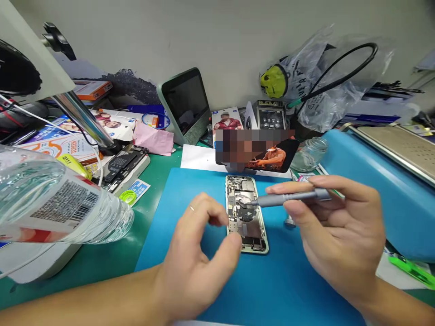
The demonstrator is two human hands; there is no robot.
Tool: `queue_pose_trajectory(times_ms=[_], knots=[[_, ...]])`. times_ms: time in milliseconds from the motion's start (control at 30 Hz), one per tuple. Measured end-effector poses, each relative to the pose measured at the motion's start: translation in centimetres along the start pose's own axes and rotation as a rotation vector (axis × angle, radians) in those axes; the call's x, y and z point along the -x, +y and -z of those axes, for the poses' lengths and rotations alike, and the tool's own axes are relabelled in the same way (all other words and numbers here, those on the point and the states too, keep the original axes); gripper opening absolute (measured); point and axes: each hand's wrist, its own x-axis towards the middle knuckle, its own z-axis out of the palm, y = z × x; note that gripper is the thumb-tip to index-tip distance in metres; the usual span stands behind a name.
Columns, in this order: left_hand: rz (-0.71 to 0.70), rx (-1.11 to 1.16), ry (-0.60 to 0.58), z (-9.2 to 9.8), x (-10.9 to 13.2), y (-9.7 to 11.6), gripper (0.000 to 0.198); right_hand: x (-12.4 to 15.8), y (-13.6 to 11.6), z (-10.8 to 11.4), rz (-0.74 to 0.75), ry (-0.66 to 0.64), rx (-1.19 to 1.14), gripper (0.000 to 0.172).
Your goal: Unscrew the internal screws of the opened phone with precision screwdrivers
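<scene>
Two hands flank one opened phone, the right holding one probable screwdriver.

The left hand is hiding the lower left corner of the opened phone, whose inner parts are showing too small to tell apart, and the screwdriver is ending in a tip too fine to tell whether it is touching them. Blocky pixels are masking the upper part of the propped screen. The picture's left edge is cutting off the left forearm and the water bottle, which is covering part of a white base.
</scene>
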Motion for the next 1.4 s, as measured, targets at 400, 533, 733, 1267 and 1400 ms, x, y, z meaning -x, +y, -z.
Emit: queue_pose_trajectory(times_ms=[400, 533, 733, 1267, 1400], knots=[[0.241, -0.083, -0.137, -0.3, -1.4, -1.5, 0.015, 0.8, 1.2, 1.1, -0.072, 0.059, -0.122, 0.038], [0.221, -0.122, -0.164, -0.4, -1.4, -1.4, 0.014, 0.9, 1.2, 1.0, -0.072, 0.059, -0.13, 0.037], [0.222, -0.133, -0.176, -0.4, -1.4, -1.2, 0.015, 0.9, 0.8, 0.9, -0.096, 0.044, -0.139, 0.036], [0.22, -0.114, -0.18, -0.4, -1.5, -1.3, 0.014, 1.2, 0.8, 0.7, -0.116, 0.069, -0.13, 0.037], [0.21, -0.11, -0.179, -0.4, -1.5, -1.4, 0.013, 1.3, 0.8, 0.7, -0.122, 0.07, -0.121, 0.036]])
